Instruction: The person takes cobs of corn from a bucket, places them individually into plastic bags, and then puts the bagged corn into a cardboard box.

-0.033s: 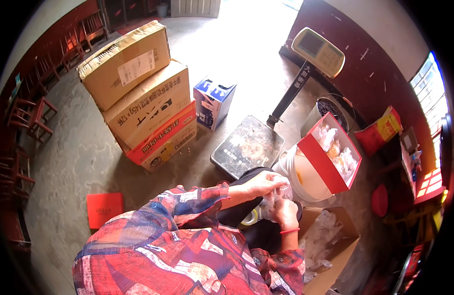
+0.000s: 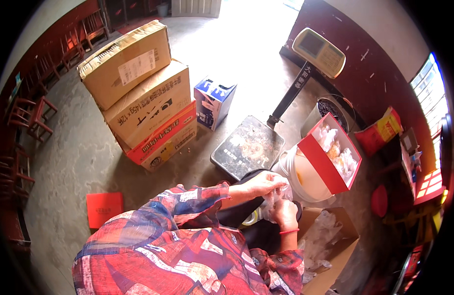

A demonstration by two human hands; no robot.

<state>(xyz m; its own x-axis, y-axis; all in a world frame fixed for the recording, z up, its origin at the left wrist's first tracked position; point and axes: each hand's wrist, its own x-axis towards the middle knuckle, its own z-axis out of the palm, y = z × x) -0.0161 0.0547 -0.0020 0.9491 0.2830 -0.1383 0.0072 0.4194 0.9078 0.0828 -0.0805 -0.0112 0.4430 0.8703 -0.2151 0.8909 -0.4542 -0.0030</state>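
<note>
A clear plastic bag is held above my lap, between both hands. The fingers of my left hand pinch its upper end. Lower down and closer to me, my right hand, with a red band at the wrist, is closed round it. What is inside the bag, if anything, I cannot make out. A round white and yellowish item rests by my lap, partly hidden. Right of my right hand, an open cardboard box contains several clear plastic bags.
Ahead stands a platform scale with its display on a post. A red box of filled bags tops a white bucket. Stacked cartons and a blue carton stand left; a red flat item lies on the floor.
</note>
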